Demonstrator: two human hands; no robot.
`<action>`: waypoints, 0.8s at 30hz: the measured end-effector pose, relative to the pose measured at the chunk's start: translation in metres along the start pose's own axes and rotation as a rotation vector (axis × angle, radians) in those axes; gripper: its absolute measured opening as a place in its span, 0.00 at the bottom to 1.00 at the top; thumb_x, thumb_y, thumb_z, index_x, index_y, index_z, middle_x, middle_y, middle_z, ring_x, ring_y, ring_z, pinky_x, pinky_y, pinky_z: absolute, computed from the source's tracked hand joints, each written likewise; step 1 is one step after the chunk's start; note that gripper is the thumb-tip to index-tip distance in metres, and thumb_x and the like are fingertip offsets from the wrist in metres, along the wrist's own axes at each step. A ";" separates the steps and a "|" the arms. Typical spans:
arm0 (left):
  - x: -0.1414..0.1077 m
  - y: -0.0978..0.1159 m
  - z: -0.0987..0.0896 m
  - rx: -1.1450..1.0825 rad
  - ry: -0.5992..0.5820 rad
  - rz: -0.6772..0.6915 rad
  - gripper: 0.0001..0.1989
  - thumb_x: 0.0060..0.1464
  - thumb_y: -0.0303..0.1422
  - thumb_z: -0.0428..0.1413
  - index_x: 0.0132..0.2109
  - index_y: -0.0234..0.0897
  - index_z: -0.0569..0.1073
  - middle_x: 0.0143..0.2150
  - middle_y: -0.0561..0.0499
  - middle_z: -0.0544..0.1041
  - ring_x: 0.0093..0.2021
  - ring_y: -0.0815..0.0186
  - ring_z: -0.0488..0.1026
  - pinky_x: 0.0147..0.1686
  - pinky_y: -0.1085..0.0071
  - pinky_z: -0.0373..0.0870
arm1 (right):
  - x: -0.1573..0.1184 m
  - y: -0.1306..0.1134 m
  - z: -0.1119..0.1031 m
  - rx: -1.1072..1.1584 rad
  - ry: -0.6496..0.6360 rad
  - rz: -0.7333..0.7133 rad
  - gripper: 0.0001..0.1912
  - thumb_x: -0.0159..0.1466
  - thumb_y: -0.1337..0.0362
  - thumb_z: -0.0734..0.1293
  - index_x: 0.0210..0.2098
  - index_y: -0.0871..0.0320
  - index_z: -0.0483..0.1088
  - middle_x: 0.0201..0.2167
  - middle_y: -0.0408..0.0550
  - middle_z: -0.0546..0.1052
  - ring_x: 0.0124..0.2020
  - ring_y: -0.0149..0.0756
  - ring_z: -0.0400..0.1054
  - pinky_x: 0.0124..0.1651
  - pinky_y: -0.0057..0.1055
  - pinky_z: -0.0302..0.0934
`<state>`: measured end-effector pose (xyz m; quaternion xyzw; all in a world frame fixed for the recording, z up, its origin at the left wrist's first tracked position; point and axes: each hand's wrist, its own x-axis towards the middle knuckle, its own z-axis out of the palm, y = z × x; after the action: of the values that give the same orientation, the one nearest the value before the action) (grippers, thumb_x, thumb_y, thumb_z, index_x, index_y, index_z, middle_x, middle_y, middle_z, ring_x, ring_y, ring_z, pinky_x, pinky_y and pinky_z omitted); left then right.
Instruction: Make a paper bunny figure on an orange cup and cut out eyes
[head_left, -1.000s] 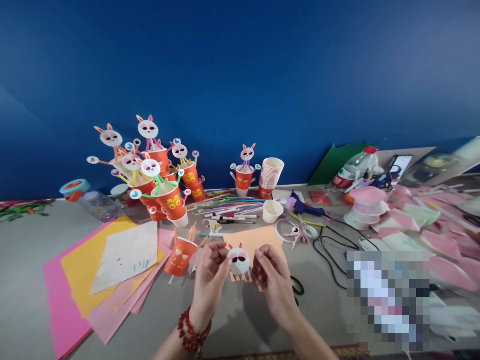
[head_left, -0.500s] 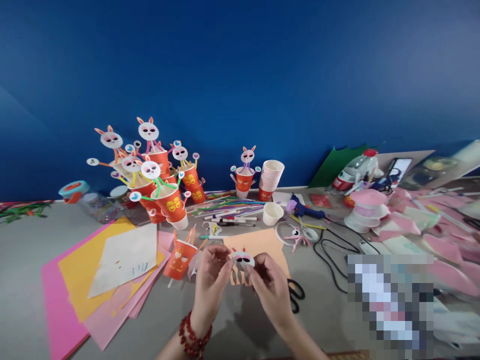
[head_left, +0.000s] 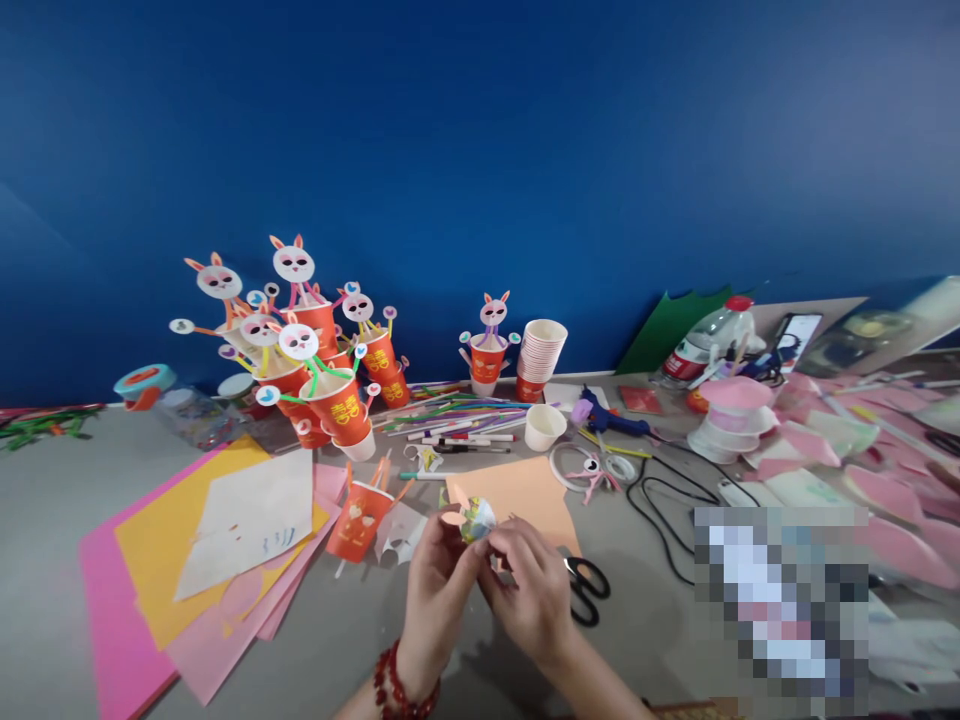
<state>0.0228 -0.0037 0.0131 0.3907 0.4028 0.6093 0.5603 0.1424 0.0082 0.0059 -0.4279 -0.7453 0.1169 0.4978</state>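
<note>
A small round paper rabbit face (head_left: 478, 520) is between my hands, its printed back towards me and its peach ears pointing up and left. My left hand (head_left: 437, 575), with a red bead bracelet at the wrist, pinches its lower left edge. The fingers of my right hand (head_left: 529, 580) are closed at its lower right edge. Behind my hands lies a peach paper sheet (head_left: 529, 490). Black-handled scissors (head_left: 589, 590) rest right of my right hand. Left of my hands an orange paper cup (head_left: 358, 520) with straws lies tilted beside white paper scraps (head_left: 403, 530).
Finished rabbit cups (head_left: 337, 405) stand at the back left, another rabbit cup (head_left: 488, 358) beside stacked cups (head_left: 543, 355). Coloured sheets (head_left: 127, 600) lie left. A glue gun (head_left: 611, 415), black cable (head_left: 645, 500) and pink paper pieces (head_left: 885, 490) are right.
The rabbit face has been turned over from its drawn front to its printed back. My hands have come closer together, my left hand shifting right.
</note>
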 end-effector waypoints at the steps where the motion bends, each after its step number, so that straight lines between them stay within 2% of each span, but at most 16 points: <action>1: 0.001 0.000 -0.001 0.001 0.013 -0.004 0.10 0.56 0.35 0.61 0.44 0.38 0.72 0.39 0.49 0.76 0.41 0.64 0.74 0.44 0.70 0.71 | 0.000 -0.001 0.000 0.005 -0.017 0.017 0.08 0.62 0.72 0.67 0.33 0.52 0.67 0.27 0.47 0.74 0.29 0.39 0.67 0.31 0.32 0.58; 6: 0.004 -0.002 -0.008 -0.005 0.044 -0.033 0.08 0.57 0.36 0.61 0.39 0.37 0.73 0.35 0.52 0.76 0.36 0.67 0.73 0.40 0.72 0.72 | -0.001 -0.006 -0.003 0.058 -0.112 0.055 0.10 0.61 0.72 0.68 0.39 0.51 0.68 0.33 0.48 0.77 0.33 0.41 0.69 0.35 0.34 0.60; 8: 0.005 -0.003 -0.013 -0.013 0.059 -0.054 0.09 0.56 0.37 0.62 0.37 0.37 0.72 0.34 0.52 0.76 0.35 0.67 0.74 0.38 0.72 0.73 | 0.000 -0.002 -0.013 0.067 -0.138 0.041 0.10 0.62 0.70 0.68 0.41 0.51 0.68 0.34 0.49 0.77 0.34 0.41 0.70 0.36 0.34 0.61; 10: 0.006 -0.004 -0.017 -0.020 0.080 -0.070 0.10 0.55 0.38 0.63 0.37 0.37 0.72 0.35 0.52 0.76 0.36 0.65 0.74 0.39 0.70 0.75 | 0.007 0.011 -0.031 -0.001 -0.143 0.024 0.07 0.63 0.69 0.66 0.40 0.52 0.68 0.34 0.50 0.76 0.35 0.41 0.70 0.36 0.33 0.62; 12: 0.009 -0.005 -0.020 -0.018 0.098 -0.083 0.12 0.53 0.38 0.64 0.36 0.37 0.71 0.34 0.53 0.75 0.35 0.65 0.74 0.38 0.69 0.75 | 0.020 0.038 -0.059 -0.178 -0.152 0.036 0.03 0.64 0.68 0.64 0.37 0.53 0.69 0.34 0.50 0.76 0.36 0.41 0.70 0.38 0.33 0.61; 14: 0.011 -0.006 -0.022 -0.004 0.091 -0.102 0.13 0.51 0.39 0.65 0.35 0.37 0.71 0.32 0.53 0.75 0.34 0.66 0.74 0.37 0.70 0.76 | 0.038 0.076 -0.090 -0.446 -0.180 0.134 0.04 0.65 0.65 0.63 0.35 0.54 0.70 0.34 0.50 0.76 0.37 0.42 0.69 0.40 0.34 0.61; 16: 0.013 -0.007 -0.022 0.014 0.078 -0.120 0.15 0.48 0.41 0.67 0.34 0.36 0.72 0.31 0.53 0.75 0.33 0.66 0.74 0.35 0.70 0.76 | 0.058 0.121 -0.119 -0.717 -0.235 0.293 0.06 0.65 0.65 0.62 0.39 0.56 0.71 0.39 0.52 0.76 0.41 0.43 0.69 0.44 0.34 0.60; 18: 0.013 -0.007 -0.020 0.027 0.076 -0.135 0.17 0.45 0.42 0.68 0.34 0.35 0.73 0.30 0.52 0.75 0.32 0.65 0.74 0.33 0.72 0.75 | 0.077 0.164 -0.139 -0.812 -0.236 0.359 0.11 0.62 0.69 0.62 0.43 0.60 0.71 0.44 0.59 0.74 0.46 0.48 0.67 0.47 0.37 0.58; 21: 0.014 -0.008 -0.015 0.025 0.089 -0.149 0.19 0.42 0.44 0.69 0.32 0.35 0.73 0.28 0.51 0.76 0.30 0.65 0.74 0.30 0.74 0.73 | 0.096 0.215 -0.150 -0.856 -0.323 0.377 0.18 0.56 0.72 0.65 0.46 0.62 0.71 0.48 0.61 0.72 0.51 0.51 0.65 0.50 0.37 0.58; 24: 0.015 -0.010 -0.010 -0.010 0.139 -0.122 0.21 0.41 0.46 0.69 0.30 0.35 0.72 0.26 0.52 0.76 0.26 0.68 0.72 0.27 0.75 0.70 | 0.105 0.249 -0.147 -0.831 -0.440 0.351 0.22 0.51 0.72 0.68 0.47 0.63 0.71 0.50 0.61 0.73 0.51 0.52 0.66 0.51 0.37 0.58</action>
<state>0.0161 0.0115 0.0002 0.3193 0.4608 0.6017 0.5689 0.3811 0.2013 -0.0064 -0.6743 -0.7328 -0.0203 0.0889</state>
